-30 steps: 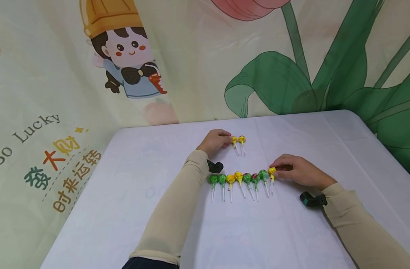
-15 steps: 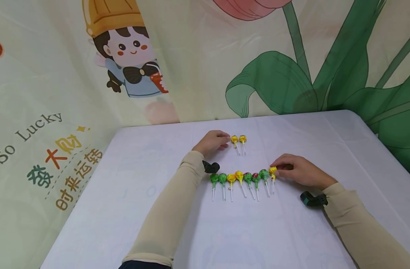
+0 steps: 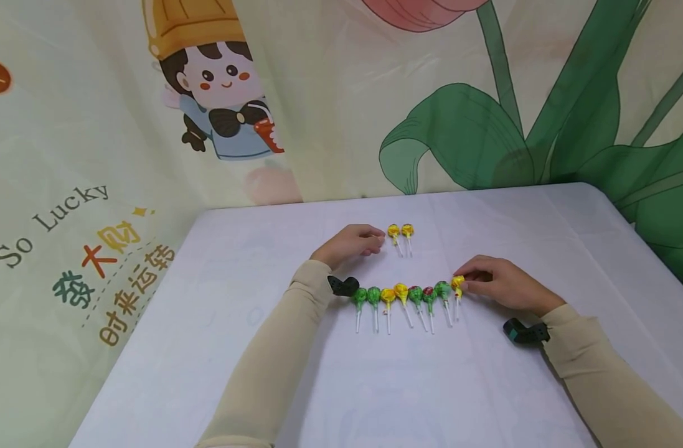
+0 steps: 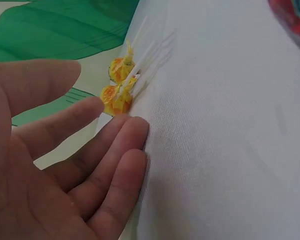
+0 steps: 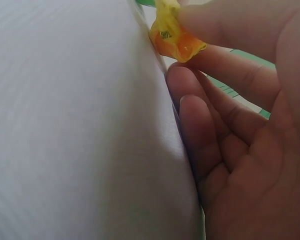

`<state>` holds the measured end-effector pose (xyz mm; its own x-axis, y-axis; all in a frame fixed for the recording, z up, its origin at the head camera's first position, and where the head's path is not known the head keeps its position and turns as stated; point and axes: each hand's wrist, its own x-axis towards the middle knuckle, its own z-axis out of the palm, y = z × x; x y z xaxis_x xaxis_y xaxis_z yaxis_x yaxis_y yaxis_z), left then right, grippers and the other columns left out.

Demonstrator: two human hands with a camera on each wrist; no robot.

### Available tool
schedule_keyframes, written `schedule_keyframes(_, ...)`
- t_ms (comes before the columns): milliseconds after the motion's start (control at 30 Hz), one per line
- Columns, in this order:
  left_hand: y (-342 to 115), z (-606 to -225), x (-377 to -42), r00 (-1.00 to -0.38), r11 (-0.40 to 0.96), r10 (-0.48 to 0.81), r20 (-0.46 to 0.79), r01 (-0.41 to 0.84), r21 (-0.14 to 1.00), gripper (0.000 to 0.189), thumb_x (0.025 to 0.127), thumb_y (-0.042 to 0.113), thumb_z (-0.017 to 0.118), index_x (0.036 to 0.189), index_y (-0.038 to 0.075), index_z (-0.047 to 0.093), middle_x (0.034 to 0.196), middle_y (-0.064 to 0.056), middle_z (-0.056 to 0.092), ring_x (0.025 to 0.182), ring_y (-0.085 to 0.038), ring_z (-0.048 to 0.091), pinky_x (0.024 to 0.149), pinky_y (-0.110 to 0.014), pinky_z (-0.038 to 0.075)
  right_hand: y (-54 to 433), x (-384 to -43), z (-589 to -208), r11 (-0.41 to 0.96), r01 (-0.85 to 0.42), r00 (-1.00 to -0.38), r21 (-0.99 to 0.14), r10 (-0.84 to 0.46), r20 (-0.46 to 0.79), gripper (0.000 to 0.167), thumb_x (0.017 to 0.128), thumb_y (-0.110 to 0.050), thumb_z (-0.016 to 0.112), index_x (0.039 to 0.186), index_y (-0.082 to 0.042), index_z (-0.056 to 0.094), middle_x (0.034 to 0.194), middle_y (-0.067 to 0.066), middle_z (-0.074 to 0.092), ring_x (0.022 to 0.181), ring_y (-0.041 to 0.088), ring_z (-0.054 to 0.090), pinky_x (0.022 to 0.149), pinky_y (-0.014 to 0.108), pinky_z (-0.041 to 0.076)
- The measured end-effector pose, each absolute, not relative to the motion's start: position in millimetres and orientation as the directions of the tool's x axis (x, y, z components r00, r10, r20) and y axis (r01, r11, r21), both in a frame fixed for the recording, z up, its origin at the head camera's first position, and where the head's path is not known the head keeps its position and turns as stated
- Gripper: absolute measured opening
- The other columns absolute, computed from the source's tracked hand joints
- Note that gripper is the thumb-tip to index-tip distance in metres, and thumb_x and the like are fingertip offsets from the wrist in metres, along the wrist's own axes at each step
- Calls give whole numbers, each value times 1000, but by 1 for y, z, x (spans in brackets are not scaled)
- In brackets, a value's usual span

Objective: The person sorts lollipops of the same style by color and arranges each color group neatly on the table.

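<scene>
The tabletop [image 3: 302,392] carries a row of eight lollipops [image 3: 416,295], laid side by side across it. The left grip [image 3: 349,244] is released and sits just beside the yellow pair [image 3: 408,231], beyond the row. The right grip [image 3: 506,283] pinches the end lollipop [image 3: 457,283], yellow, at the row's right end. For good alignment, it seems best to press lightly, match its green neighbour [image 3: 443,289], keep the stick [image 3: 457,309] straight, then release without dragging.

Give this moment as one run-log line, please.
left hand: beside two yellow-wrapped lollipops | right hand: pinches rightmost yellow-wrapped lollipop | eight lollipops: near row, pinched one included
</scene>
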<state>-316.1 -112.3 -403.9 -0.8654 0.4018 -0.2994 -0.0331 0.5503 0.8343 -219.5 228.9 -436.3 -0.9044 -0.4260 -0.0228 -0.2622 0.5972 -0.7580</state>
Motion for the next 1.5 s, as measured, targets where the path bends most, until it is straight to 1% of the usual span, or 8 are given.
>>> schedule_keyframes(100, -117, -403, -310, -850, 560, 435, -297, -3, 829, 39, 102, 31, 59, 137, 12, 61, 121, -2, 66, 105, -22, 59, 96, -36, 46, 228, -220, -435, 599, -250, -908, -761, -419, -31, 23, 96, -28, 70, 118, -19, 71, 106, -2, 65, 95, 21, 56, 79, 30, 50)
schedule_keyframes(233, -119, -399, -301, -842, 594, 461, -280, 59, 802, 41, 101, 32, 61, 137, 13, 61, 127, 0, 63, 108, -22, 58, 98, -36, 47, 228, -221, -433, 600, -237, -914, -764, -404, -34, 24, 96, -26, 69, 118, -18, 71, 107, -1, 66, 95, 22, 57, 79, 31, 51)
schedule_keyframes(333, -118, -396, -294, -843, 626, 469, -262, 108, 772, 41, 101, 35, 61, 136, 14, 61, 128, 1, 62, 112, -19, 57, 100, -37, 46, 228, -222, -432, 597, -232, -917, -768, -398, -33, 24, 97, -26, 69, 119, -17, 71, 107, 0, 66, 96, 23, 57, 79, 32, 52)
schedule_keyframes(500, -119, -395, -284, -834, 649, 493, -246, 165, 743, 42, 101, 38, 61, 136, 16, 62, 128, 5, 62, 116, -15, 56, 102, -36, 45, 229, -222, -436, 592, -219, -925, -775, -379, -28, 24, 97, -30, 68, 118, -17, 71, 109, 1, 66, 96, 23, 56, 81, 34, 52)
schedule_keyframes(900, -121, -406, -263, -855, 582, 478, -202, 136, 801, 37, 99, 40, 64, 130, 20, 67, 123, 10, 65, 115, -12, 57, 101, -36, 45, 225, -218, -431, 568, -151, -944, -809, -327, -53, 30, 98, -29, 67, 121, -11, 69, 118, 6, 66, 102, 25, 56, 85, 35, 51)
schedule_keyframes(1133, -120, -406, -252, -841, 575, 499, -208, 142, 806, 40, 98, 42, 64, 130, 18, 66, 122, 10, 65, 113, -12, 58, 100, -35, 46, 224, -216, -428, 544, -100, -949, -833, -305, -85, 29, 100, -24, 63, 123, -8, 67, 123, 9, 63, 106, 28, 53, 86, 37, 49)
schedule_keyframes(1333, -119, -404, -242, -848, 590, 489, -204, 150, 794, 32, 97, 37, 66, 123, 19, 70, 116, 10, 67, 108, -10, 60, 98, -35, 47, 224, -218, -430, 540, -100, -948, -836, -306, -84, 28, 100, -23, 62, 124, -9, 66, 124, 9, 63, 108, 28, 53, 88, 38, 49)
schedule_keyframes(1500, -115, -401, -233, -846, 600, 497, -195, 173, 781, 30, 97, 33, 67, 123, 17, 70, 115, 10, 67, 106, -10, 60, 97, -35, 47, 226, -219, -431, 546, -95, -949, -832, -302, -90, 30, 101, -25, 61, 125, -10, 66, 126, 9, 62, 110, 28, 53, 87, 38, 48)
